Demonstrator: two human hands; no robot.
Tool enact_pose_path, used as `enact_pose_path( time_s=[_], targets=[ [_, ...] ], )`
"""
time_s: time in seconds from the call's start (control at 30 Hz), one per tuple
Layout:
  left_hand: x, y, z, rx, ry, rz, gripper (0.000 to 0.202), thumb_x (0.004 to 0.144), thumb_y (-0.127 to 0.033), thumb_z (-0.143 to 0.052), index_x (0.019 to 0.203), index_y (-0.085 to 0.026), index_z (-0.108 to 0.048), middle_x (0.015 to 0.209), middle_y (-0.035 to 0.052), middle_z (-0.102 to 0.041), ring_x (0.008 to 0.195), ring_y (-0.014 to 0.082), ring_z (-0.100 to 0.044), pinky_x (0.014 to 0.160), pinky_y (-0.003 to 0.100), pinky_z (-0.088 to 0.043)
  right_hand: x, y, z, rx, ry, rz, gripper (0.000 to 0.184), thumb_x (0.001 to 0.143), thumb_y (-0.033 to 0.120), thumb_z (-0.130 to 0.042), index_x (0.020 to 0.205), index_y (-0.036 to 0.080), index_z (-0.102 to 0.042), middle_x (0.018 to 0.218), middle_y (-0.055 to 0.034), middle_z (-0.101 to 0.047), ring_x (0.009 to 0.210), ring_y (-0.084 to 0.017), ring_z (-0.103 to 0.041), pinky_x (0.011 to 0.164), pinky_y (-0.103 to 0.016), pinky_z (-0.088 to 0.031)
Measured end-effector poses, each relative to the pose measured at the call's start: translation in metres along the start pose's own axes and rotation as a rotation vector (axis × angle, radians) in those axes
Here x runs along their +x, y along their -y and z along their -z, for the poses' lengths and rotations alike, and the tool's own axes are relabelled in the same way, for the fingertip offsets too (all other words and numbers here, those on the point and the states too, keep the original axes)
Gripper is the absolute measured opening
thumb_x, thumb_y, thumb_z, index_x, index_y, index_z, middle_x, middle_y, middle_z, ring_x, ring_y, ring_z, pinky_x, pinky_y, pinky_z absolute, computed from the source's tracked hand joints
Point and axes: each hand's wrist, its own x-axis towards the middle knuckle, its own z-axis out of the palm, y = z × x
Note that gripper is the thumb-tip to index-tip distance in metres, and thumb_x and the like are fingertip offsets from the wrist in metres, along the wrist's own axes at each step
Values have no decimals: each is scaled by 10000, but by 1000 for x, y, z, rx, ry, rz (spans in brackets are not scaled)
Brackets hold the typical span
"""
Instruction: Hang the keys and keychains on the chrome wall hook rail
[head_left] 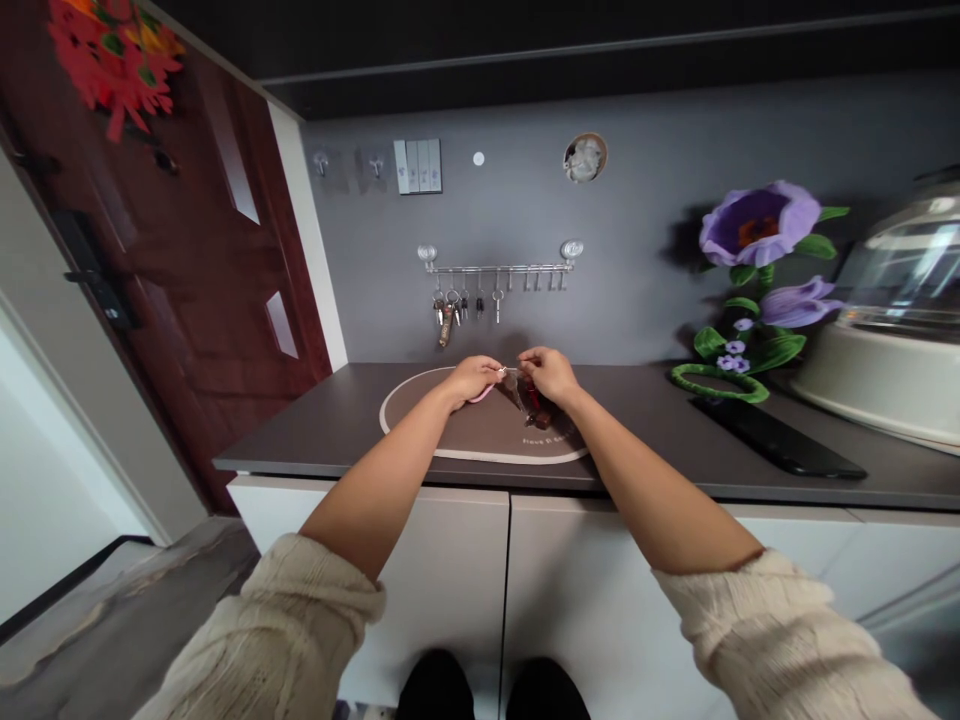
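My left hand is closed in a pinch on a small silvery key ring, with a pink strap hanging below its fingers. Beside it, my right hand has its fingertips pinched on a keychain. A dark red and brown pendant dangles from that keychain just above the mat. Between the two hands hang what look like metal keys, too small to make out fully. Both hands are over the brown oval mat with a pale rim.
On the wall, a hook rail carries several keys at its left part. A black phone, purple flowers and a cream domed appliance occupy the counter's right side. A dark red door is at left.
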Motion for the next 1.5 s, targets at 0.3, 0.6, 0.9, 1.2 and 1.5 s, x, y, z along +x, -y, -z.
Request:
enact_pose_path(
  time_s=[0.3, 0.6, 0.9, 1.2, 1.5],
  targets=[
    [-2, -9, 1, -363, -64, 65, 111, 687, -108, -582, 780, -131, -527, 882, 65, -607, 836, 121, -572, 793, 282, -413, -3, 5, 1, -161, 37, 116, 79, 695, 184, -564, 755, 175, -615, 719, -10, -627, 666, -105, -555, 717, -253, -419],
    [-1, -7, 2, -408, 5, -25, 114, 688, -92, -561, 786, -141, -531, 763, 13, -579, 652, 71, -543, 737, 274, -429, -4, 11, 4, -212, -58, 272, 234, 740, 299, -501, 890, 167, -621, 904, -71, -590, 745, -128, -532, 758, -288, -410],
    [4, -1, 3, -331, 36, -94, 186, 652, -164, -622, 815, -137, -535, 758, 16, -578, 668, 82, -534, 720, 264, -416, -3, 9, 1, -36, 8, 218, 183, 664, 308, -572, 750, 155, -622, 792, -40, -600, 724, -132, -532, 726, -278, -400],
    [2, -3, 1, -234, -18, -153, 164, 653, -161, -612, 807, -132, -562, 767, 21, -593, 689, 87, -526, 733, 257, -386, -5, 12, 1, 211, 93, 106, 188, 623, 325, -608, 697, 154, -583, 671, -12, -585, 624, -109, -503, 661, -263, -386],
    [4, -1, -1, -217, -49, -182, 236, 592, -161, -664, 814, -119, -595, 817, 51, -621, 723, 106, -542, 773, 289, -400, -5, 12, 2, 198, 114, 158, 227, 659, 381, -556, 698, 158, -539, 626, 12, -523, 591, -97, -445, 620, -246, -360]
  ],
)
